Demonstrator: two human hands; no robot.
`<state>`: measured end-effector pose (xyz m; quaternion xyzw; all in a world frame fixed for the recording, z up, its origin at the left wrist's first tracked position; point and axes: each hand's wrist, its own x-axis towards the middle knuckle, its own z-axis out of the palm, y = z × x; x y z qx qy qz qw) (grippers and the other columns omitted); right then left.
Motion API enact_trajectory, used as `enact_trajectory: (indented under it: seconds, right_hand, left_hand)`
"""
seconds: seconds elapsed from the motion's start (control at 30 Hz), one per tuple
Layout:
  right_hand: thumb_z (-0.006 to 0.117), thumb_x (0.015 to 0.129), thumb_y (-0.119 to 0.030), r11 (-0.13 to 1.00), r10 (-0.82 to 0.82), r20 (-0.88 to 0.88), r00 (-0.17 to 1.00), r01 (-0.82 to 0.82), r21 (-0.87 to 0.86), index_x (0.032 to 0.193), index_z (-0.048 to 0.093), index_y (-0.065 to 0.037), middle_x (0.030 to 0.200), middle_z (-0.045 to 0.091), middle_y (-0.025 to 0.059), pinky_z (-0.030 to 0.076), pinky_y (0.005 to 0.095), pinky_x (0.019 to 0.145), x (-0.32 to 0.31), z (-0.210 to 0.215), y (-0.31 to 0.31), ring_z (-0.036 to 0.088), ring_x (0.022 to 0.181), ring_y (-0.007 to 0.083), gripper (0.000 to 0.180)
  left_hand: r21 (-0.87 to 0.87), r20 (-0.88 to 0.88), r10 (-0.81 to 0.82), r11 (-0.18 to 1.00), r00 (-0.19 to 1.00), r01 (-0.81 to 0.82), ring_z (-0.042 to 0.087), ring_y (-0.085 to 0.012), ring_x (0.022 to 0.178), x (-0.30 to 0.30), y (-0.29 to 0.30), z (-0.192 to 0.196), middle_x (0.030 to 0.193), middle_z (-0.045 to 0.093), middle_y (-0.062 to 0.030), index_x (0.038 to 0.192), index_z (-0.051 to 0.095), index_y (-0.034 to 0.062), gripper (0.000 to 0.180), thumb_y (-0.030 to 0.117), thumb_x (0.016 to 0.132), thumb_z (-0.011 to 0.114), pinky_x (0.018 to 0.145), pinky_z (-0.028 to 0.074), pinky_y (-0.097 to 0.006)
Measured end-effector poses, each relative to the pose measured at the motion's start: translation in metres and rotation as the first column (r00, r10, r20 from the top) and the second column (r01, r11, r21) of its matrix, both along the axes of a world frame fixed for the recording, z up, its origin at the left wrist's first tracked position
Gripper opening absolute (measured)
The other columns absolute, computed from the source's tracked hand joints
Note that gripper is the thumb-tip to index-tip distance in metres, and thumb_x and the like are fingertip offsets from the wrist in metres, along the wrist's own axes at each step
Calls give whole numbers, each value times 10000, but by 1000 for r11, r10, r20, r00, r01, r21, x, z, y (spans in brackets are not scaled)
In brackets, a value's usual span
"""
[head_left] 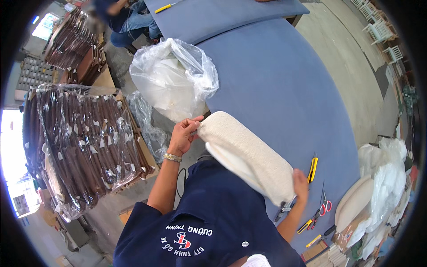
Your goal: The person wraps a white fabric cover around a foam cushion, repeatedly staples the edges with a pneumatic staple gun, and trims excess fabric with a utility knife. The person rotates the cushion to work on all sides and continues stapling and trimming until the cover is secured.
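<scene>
A long cream fabric-covered cushion lies across the front of my body, along the near edge of the blue-topped table. My left hand pinches the cloth at its upper left end. Pale loose fabric or lining hangs open along its near side. At the other end, my right hand is against the cushion, its fingers smeared by motion. Just below that end a grey metallic tool shows, partly hidden by the cushion and my forearm.
A yellow cutter, red-handled scissors and yellow-handled pliers lie on the right. Beyond them rests another cream cushion. A clear plastic bag stands far left, near wrapped brown panels. Another person sits behind.
</scene>
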<state>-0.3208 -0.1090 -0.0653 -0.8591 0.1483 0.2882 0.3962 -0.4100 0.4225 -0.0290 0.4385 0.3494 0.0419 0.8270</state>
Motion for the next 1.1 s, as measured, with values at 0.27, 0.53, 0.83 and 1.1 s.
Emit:
enact_trajectory:
  seconds: [0.27, 0.53, 0.83, 1.1]
  right_hand:
    - [635, 1003, -517, 989, -125, 104, 987, 117, 86, 1478, 509, 63, 1452, 581, 217, 375, 380, 1155, -32, -3, 26, 533, 1347, 294, 761]
    - [767, 930, -238, 973, -214, 595, 775, 116, 198, 1503, 495, 11, 1461, 563, 180, 416, 403, 1131, 34, 59, 57, 557, 1314, 287, 681]
    - [615, 1047, -130, 855, -166, 389, 906, -65, 515, 1257, 699, -27, 986, 748, 82, 575, 283, 743, -39, 46, 184, 713, 815, 147, 248]
    - [638, 1017, -164, 850, 123, 376, 918, -293, 437, 1090, 725, -25, 868, 761, 86, 564, 306, 689, -157, 25, 313, 724, 747, 143, 179]
  left_hand:
    - [18, 92, -84, 996, 992, 83, 680, -165, 1048, 7, -4, -27, 1436, 624, -165, 875, 613, 53, 125, 61, 976, 686, 881, 599, -359]
    - [98, 320, -68, 994, 945, 39, 647, -193, 1170, 66, -4, -8, 1528, 560, -160, 905, 646, -1, 116, 73, 948, 723, 888, 582, -339]
    - [459, 153, -413, 834, 898, 306, 711, -108, 798, -1, -42, -17, 864, 767, -74, 893, 703, -5, 134, 105, 968, 722, 745, 561, -265]
    - [403, 39, -788, 575, 614, 712, 740, -153, 867, -75, -12, -13, 951, 768, -114, 1004, 700, -58, 114, 56, 998, 692, 805, 609, -293]
